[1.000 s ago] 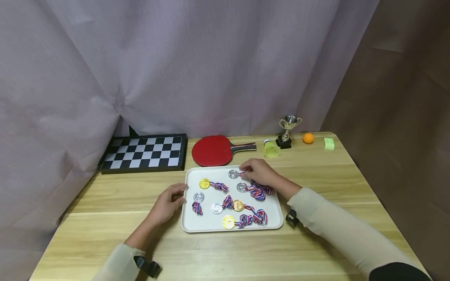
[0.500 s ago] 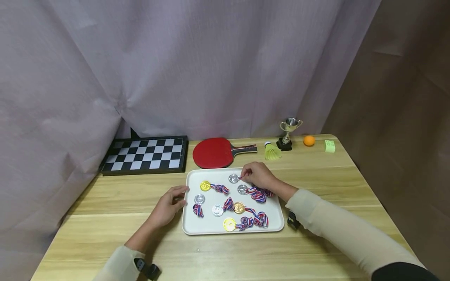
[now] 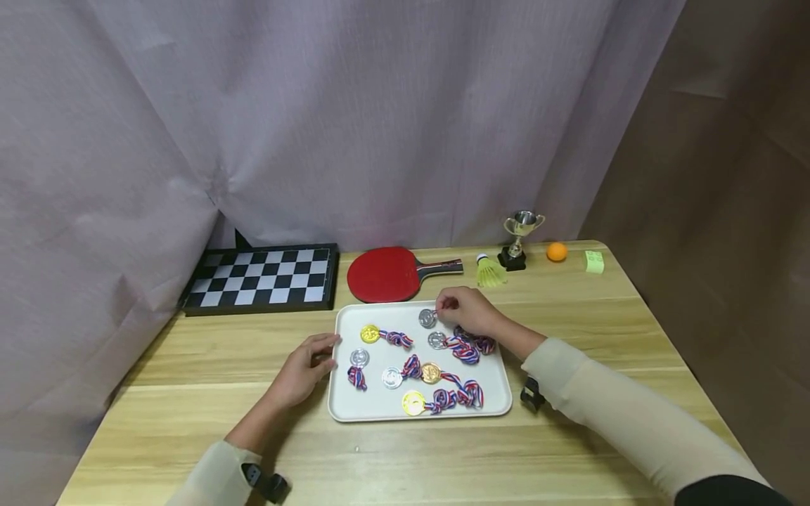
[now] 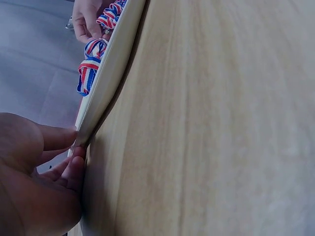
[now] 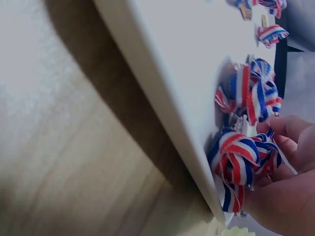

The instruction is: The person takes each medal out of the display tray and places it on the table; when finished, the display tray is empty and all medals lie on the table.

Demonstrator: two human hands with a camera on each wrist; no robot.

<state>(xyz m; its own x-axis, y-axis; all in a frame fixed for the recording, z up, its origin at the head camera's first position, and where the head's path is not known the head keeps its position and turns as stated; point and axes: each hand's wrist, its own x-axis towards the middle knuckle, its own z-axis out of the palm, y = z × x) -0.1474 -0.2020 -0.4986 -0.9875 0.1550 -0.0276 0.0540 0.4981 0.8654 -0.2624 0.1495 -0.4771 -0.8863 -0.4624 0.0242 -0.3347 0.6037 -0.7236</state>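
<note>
A white tray [image 3: 354, 411] bears several gold and silver medals with knotted red, white and blue ribbons. My right hand [image 3: 471, 310] pinches the ribbon of a silver medal [image 3: 427, 318] near the tray's far rim; the fingers hide part of that ribbon. Just nearer lies another silver medal [image 3: 436, 340], beside bundled ribbons [image 5: 236, 157] seen close in the right wrist view. With relaxed fingers, my left hand [image 3: 302, 372] touches the tray's left edge. In the left wrist view, its thumb and fingertips [image 4: 75, 162] rest against that rim. Closest to it are a silver medal [image 3: 359, 358] and a gold medal [image 3: 370, 333].
Behind the tray lie a chessboard [image 3: 262, 277] and a red table tennis paddle [image 3: 382, 275]. Further right are a yellow shuttlecock [image 3: 490, 273], a small trophy cup [image 3: 522, 228], an orange ball [image 3: 557, 251] and a green block [image 3: 593, 262]. A curtain [image 3: 380, 126] hangs behind the wooden table [image 3: 405, 464].
My right hand has drawn the far silver medal slightly to the right, and the medal now looks tilted. The left hand stays at the tray's edge.
</note>
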